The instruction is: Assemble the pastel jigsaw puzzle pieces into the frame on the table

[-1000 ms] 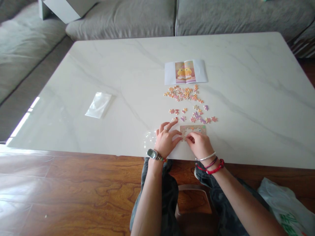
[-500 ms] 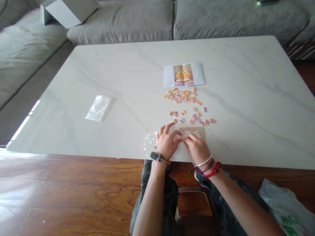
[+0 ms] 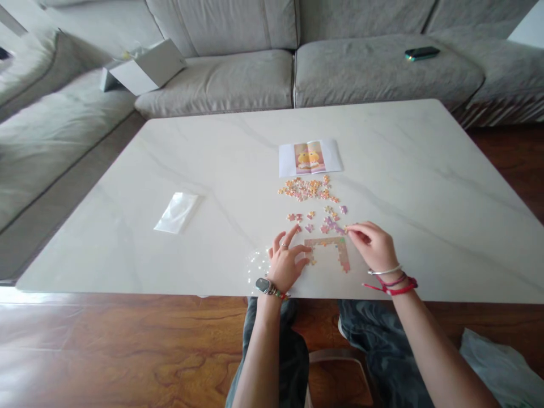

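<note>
My left hand (image 3: 286,264) rests on the table, fingers spread and open, its fingertips at the left side of a partly joined puzzle border (image 3: 326,242). That border has a top edge and two sides, with bare tabletop between them. To its upper right, my right hand (image 3: 374,243) is closed in a pinch on a small puzzle piece, mostly hidden by the fingertips. Purple and pink puzzle pieces (image 3: 334,225) lie just left of those fingertips. A few loose pieces (image 3: 294,217) are above my left hand. Farther back sits a pile of orange and pink pieces (image 3: 304,188).
A creased sheet with a yellow duck-like picture (image 3: 309,157) lies behind the pile. On the left of the marble-patterned table (image 3: 221,153) is a clear plastic bag (image 3: 176,212). A grey sofa (image 3: 246,79) holds a white box (image 3: 148,67) and a phone (image 3: 421,53).
My right hand has moved from the puzzle border up and right to the loose pieces, uncovering the border. My left hand stays beside it. The view has tilted upward.
</note>
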The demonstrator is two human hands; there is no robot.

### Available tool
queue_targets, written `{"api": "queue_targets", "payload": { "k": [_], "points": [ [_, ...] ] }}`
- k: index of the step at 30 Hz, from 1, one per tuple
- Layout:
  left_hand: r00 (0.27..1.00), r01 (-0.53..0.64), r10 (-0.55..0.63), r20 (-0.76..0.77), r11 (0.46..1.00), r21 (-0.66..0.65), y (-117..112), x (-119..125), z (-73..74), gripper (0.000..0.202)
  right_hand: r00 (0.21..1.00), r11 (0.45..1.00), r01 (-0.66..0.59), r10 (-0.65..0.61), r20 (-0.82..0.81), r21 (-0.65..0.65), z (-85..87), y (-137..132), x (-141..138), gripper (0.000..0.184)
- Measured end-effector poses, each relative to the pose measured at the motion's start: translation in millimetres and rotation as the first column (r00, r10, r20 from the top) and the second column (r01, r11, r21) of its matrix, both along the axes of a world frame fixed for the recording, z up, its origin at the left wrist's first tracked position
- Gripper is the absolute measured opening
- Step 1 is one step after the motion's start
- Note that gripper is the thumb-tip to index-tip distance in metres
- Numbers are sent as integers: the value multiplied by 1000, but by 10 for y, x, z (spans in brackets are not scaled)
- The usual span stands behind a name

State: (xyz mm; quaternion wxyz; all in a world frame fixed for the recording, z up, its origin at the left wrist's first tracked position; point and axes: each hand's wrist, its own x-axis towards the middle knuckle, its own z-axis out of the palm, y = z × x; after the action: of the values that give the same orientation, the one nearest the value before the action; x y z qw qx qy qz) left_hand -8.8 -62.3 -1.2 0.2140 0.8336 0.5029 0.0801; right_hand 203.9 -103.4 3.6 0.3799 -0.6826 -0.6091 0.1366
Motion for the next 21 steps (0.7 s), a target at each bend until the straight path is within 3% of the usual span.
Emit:
{"api": "queue_targets", "payload": {
  "k": [3, 5, 13, 15, 17, 21],
  "points": [
    [998, 61, -61, 1, 998, -6, 49, 2, 25, 23, 990, 991, 133, -133, 39, -20, -62, 13, 311, 17],
    [995, 101, -101, 7, 995, -18, 95, 23, 49, 22, 985, 987, 155, -151, 82, -45, -116, 50, 418, 17],
    [967, 207, -208, 151, 978, 19, 340, 81, 171, 20, 980, 976, -70, 106, 167, -208, -238, 265, 481, 21],
    [968, 142, -154, 197, 987, 77, 391, 36, 177, 24, 979, 972, -82, 120, 165, -221, -239, 268, 492, 14],
    [971, -11, -23, 238, 990, 139, 427, -37, 164, 29, 978, 972, -92, 129, 164, -217, -225, 252, 509, 11],
    [899, -343, 269, 346, 923, 175, 442, -194, 117, 32, 986, 985, -74, 96, 138, -153, -154, 175, 525, 12]
  ]
}}
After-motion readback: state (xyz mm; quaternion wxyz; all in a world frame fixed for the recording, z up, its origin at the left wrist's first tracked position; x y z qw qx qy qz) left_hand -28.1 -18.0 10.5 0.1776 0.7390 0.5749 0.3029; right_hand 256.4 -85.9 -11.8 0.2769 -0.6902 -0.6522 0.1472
